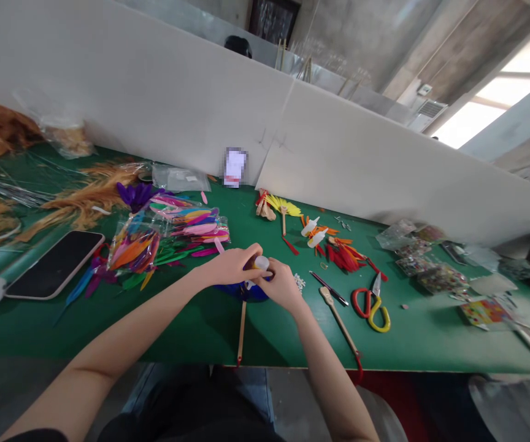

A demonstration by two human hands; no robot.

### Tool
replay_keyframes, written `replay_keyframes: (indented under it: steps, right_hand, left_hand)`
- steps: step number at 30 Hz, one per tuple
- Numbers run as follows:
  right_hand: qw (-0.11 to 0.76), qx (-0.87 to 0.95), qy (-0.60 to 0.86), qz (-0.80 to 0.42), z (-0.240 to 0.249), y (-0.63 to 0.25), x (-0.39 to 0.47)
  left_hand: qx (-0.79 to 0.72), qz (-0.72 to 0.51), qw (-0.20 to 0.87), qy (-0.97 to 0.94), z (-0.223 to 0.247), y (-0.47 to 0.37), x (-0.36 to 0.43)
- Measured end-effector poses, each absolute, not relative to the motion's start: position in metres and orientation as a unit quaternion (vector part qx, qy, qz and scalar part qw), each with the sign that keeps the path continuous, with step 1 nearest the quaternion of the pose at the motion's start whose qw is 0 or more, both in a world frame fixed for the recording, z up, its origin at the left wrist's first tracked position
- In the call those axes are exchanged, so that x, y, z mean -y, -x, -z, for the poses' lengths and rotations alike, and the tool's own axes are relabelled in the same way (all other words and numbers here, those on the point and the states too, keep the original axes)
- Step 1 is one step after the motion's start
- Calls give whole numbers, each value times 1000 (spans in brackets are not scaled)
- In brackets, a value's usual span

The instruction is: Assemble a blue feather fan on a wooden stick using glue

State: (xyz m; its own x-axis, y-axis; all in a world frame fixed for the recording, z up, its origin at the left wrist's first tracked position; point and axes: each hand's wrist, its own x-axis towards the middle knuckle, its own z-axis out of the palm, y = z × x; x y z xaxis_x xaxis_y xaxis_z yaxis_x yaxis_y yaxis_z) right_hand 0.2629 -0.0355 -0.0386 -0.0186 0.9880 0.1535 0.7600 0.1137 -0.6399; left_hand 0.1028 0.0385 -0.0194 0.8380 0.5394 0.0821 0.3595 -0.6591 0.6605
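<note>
My left hand (235, 265) and my right hand (282, 283) meet over the middle of the green table, both closed round a small bottle (260, 263) with a whitish top. Below them lies a blue feather fan (256, 292), partly hidden by the hands, its wooden handle (242, 331) pointing to the front edge. Small white pieces (299, 282) lie just right of my right hand. A pink feather (219, 245) shows beside my left hand.
Bagged coloured feathers (195, 222) and a phone (56, 265) lie left. Behind stand a yellow fan (284, 207) and two glue bottles (318, 237). Right are tweezers (329, 288), a wooden handle (341, 320), scissors (374, 306) and bead bags (442, 277). A white partition (177, 98) borders the table.
</note>
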Motion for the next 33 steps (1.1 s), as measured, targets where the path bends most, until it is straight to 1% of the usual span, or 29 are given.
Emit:
replay_keyframes:
  steps: [4, 8, 16, 21, 23, 28, 30, 33]
  right_hand:
    - [327, 662, 642, -206, 46, -264, 33]
    - [348, 654, 635, -220, 53, -262, 32]
    - [372, 662, 613, -218, 48, -255, 36]
    - [368, 670, 611, -206, 47, -255, 36]
    - [361, 672, 615, -198, 47, -256, 35]
    - [345, 665, 644, -152, 40, -256, 34]
    - [340, 663, 654, -133, 37, -255, 35]
    - [337, 655, 668, -106, 33, -253, 35]
  left_hand:
    - [-260, -136, 307, -905, 21, -101, -41]
    - [-270, -90, 282, -916, 25, -103, -40]
    - [-230, -113, 330, -909, 31, -106, -44]
    - [-219, -129, 364, -896, 26, -106, -42]
    - [-238, -138, 361, -891, 26, -108, -40]
    - [-269, -208, 346, -874, 31, -114, -39]
    - [-260, -209, 347, -877, 32, -115, -41]
    - [-229, -192, 385, -873, 30, -115, -45]
